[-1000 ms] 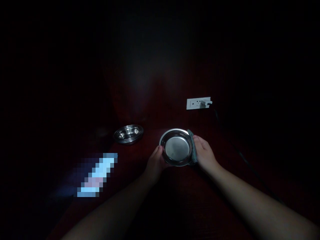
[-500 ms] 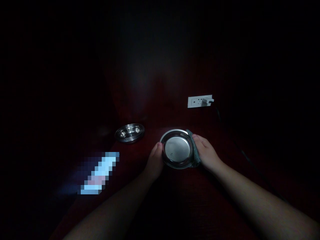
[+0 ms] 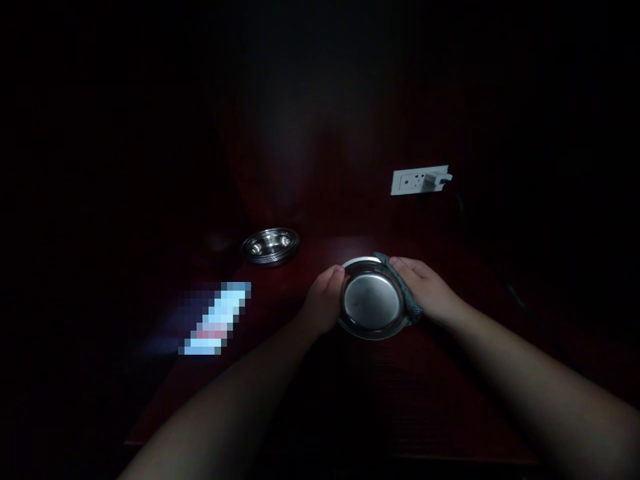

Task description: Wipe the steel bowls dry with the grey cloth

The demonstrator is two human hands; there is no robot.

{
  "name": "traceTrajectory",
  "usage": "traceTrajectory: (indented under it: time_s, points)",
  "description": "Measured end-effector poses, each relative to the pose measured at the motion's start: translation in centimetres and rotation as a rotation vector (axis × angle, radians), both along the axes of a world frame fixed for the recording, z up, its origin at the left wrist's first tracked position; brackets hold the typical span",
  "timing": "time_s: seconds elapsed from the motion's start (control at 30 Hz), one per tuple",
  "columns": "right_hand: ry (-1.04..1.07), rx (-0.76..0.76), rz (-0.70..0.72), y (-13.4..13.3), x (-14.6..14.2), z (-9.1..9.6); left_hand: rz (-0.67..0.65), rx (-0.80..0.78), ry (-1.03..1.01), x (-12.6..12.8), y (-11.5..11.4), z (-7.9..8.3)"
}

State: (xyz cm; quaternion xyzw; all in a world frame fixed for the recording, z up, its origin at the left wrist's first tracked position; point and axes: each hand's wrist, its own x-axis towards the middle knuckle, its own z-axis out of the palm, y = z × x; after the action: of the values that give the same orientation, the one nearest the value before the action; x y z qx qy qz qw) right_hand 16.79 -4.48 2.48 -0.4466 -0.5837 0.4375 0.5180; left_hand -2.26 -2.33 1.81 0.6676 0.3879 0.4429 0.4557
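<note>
A shiny round metal dish (image 3: 373, 301) is held between my two hands, tilted so that its flat base area faces me. My left hand (image 3: 324, 299) grips the dish's left rim, thumb on top and the other fingers mostly hidden behind. On the opposite rim, my right hand (image 3: 423, 287) presses a dark grey-green cloth (image 3: 404, 287) against the metal. Its thumb lies near the upper edge of the cloth, and the fingers beneath are hidden. Farther back on the left rests a stack of similar metal dishes (image 3: 270, 256).
A dark red table (image 3: 320, 257) meets a wall of similar colour. On the wall is a white socket plate (image 3: 404, 182) with a charger (image 3: 437, 179) plugged in and a dark cable (image 3: 515, 293) trailing right. A bright pixelated rectangle (image 3: 220, 320) lies at left.
The whole view has shifted, with the wall and stack now higher and farther right. Both hands still hold the dish, which has turned slightly and sits farther right in the picture.
</note>
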Motion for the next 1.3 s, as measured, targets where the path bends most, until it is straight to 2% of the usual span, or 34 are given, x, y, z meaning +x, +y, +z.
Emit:
traceTrajectory:
  time_s: [0.2, 0.43, 0.67, 0.93, 1.3]
  points:
    - [-0.067, -0.021, 0.059, -0.03, 0.1, 0.0, -0.103, 0.055, 0.049, -0.05, -0.34, 0.23]
    - [-0.108, -0.012, 0.073, -0.4, -0.03, 0.62, -0.139, 0.111, 0.073, -0.08, -0.51, -0.01]
    - [-0.129, -0.027, 0.117, -0.51, -0.21, 0.75, -0.182, 0.095, 0.083, -0.14, -0.7, 0.07]
    - [-0.14, -0.01, 0.135, -0.59, -0.27, 0.78, -0.181, 0.134, 0.089, -0.27, -0.54, -0.04]
    - [-0.148, 0.017, 0.134, -0.7, -0.34, 0.7, -0.189, 0.11, 0.038, -0.51, -0.62, -0.08]
